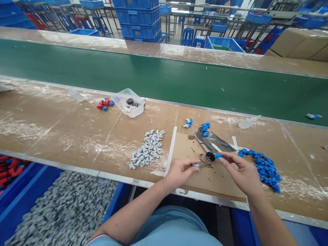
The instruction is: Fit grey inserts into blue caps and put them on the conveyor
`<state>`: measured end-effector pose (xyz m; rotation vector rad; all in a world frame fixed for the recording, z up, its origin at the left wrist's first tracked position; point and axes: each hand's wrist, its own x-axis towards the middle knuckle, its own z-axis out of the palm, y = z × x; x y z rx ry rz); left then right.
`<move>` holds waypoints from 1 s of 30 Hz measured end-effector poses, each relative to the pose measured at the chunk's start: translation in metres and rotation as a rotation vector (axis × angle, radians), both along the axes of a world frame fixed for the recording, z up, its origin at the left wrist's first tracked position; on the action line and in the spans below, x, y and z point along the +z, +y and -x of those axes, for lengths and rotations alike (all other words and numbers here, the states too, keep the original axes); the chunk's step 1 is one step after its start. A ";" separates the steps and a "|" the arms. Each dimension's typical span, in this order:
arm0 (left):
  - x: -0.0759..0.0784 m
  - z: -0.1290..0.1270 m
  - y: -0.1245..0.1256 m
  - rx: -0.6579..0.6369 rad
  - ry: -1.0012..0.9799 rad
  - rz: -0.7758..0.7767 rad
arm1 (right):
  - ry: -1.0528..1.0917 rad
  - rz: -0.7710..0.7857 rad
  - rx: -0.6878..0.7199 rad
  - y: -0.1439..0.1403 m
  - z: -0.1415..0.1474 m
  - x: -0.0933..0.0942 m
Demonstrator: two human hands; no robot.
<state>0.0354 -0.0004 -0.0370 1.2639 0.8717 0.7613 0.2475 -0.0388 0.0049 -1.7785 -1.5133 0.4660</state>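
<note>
My left hand (182, 171) is closed in a pinch on a small grey plastic part (195, 164), just left of a little round pot (210, 156) with a dark inside. From the right, my right hand (239, 169) pinches a blue plastic part (218, 155) at the pot's rim; whether they touch I cannot tell. Behind the pot lies a camouflage cloth (220, 141) with a few blue pieces on its far end. A heap of grey parts (148, 149) spreads left of my left hand, and a heap of blue parts (266, 169) sits right of my right hand.
A clear plastic tub (138, 111) holds a black lid and white sticks. Red and blue pieces (104, 103) lie beside it. A translucent dropper bottle (249, 122) rests at the right. Beyond runs a green conveyor belt (164, 80). A blue bin (38, 181) of grey parts stands below left.
</note>
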 end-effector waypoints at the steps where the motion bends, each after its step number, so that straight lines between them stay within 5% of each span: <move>1: -0.001 -0.002 -0.001 0.004 -0.013 0.036 | 0.094 0.047 -0.018 0.000 0.000 0.000; 4: -0.003 -0.006 -0.003 0.024 -0.037 0.094 | 0.312 0.136 -0.017 0.001 0.002 0.002; 9: -0.001 -0.004 -0.003 -0.011 0.020 -0.090 | 0.421 0.111 0.002 -0.008 0.012 0.005; 16: -0.014 -0.008 -0.008 0.012 -0.072 0.131 | 0.172 0.035 0.146 -0.021 0.034 0.002; 21: -0.016 -0.008 -0.007 -0.021 -0.105 0.140 | -0.007 -0.022 0.283 -0.018 0.036 0.000; 30: -0.008 -0.004 -0.007 -0.050 -0.184 0.180 | -0.028 -0.077 0.307 -0.019 0.033 -0.007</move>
